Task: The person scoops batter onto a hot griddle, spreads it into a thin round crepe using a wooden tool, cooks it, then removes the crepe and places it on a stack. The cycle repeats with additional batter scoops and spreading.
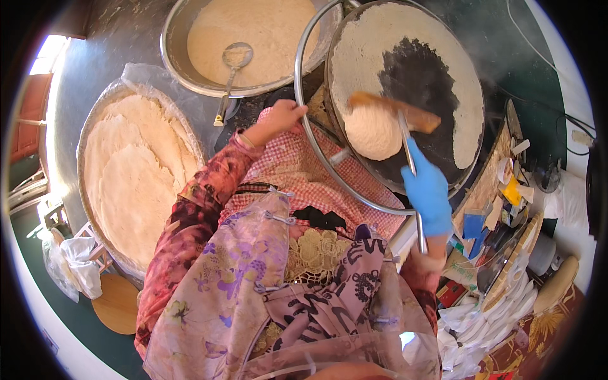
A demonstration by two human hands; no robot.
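My right hand [429,196], in a blue glove, is closed round the metal handle of a batter spreader with a wooden blade [411,115]. The blade lies over the round black griddle [421,73], against a lump of pale batter [373,133]. A thin layer of batter [358,54] coats the far and left parts of the griddle and its right rim; the middle and near part show dark. A tubular metal hoop [316,144] curves round the griddle's near left side. My bare left hand [283,119] is closed on it, the fingertips partly hidden.
A large metal basin [166,47] of batter stands at the far left, with a ladle [231,76] resting in it. Left of me is a plastic-lined round tray stacked with thin flatbreads [133,183]. Boxes and white plastic bags [487,316] crowd the right. Steam rises beyond the griddle.
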